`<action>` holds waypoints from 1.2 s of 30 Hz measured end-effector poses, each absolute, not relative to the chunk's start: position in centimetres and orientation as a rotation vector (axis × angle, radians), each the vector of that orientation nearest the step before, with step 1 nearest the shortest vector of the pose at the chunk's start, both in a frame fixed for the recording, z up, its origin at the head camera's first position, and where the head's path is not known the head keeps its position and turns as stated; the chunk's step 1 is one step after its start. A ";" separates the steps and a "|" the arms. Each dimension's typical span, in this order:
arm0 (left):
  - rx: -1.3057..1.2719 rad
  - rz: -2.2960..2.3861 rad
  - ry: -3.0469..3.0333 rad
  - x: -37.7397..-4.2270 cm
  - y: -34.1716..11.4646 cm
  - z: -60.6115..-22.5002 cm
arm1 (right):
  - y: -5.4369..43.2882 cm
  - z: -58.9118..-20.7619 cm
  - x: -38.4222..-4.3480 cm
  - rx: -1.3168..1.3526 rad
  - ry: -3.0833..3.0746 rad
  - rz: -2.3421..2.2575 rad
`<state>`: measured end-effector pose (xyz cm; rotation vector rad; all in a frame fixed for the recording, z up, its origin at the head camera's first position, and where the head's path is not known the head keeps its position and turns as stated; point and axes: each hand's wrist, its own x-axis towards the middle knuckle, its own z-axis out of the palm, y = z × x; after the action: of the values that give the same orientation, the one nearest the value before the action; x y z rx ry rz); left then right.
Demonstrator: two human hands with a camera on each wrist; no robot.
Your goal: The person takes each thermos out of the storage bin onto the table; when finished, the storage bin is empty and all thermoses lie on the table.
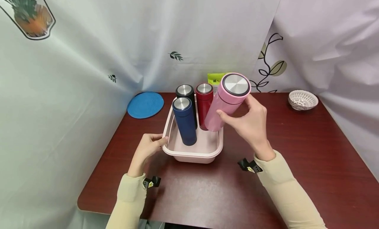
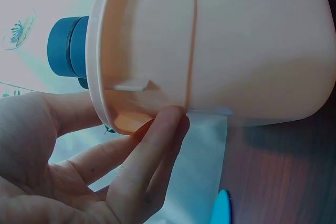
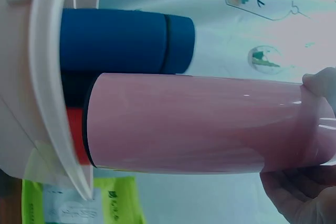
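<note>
My right hand [image 1: 250,122] grips a pink thermos bottle [image 1: 223,105] with a silver-topped lid, tilted over the right side of a pale pink plastic basin [image 1: 193,154]. In the right wrist view the base of the pink bottle [image 3: 199,124] is level with the basin's rim. Inside the basin stand a blue thermos [image 1: 186,125], a black thermos [image 1: 193,105] partly behind it, and a red thermos [image 1: 204,105]. My left hand [image 1: 149,146] holds the basin's left rim, thumb over the edge and fingers against the outer wall [image 2: 252,40].
A blue round woven mat [image 1: 145,105] lies at the table's back left. Behind the basin is a yellow-green packet [image 1: 214,78], mostly hidden. A patterned bowl [image 1: 303,100] stands at the back right of the dark red table [image 1: 296,150]. White printed cloth hangs around the table.
</note>
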<state>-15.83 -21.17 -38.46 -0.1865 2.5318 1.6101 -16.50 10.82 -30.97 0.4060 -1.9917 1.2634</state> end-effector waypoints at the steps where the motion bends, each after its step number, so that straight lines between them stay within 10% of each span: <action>1: -0.185 1.612 2.531 -15.8 -21.2 -38.5 | 11.0 -30.8 -16.5 0.399 -1.986 1.261; 36: -0.204 1.637 2.495 -15.7 -21.2 -38.3 | 16.3 -36.5 -21.4 0.100 -2.211 1.110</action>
<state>-15.67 -21.21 -38.34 -0.2036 2.4950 1.6365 -21.44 16.31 -36.55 0.0998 -2.2107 1.1099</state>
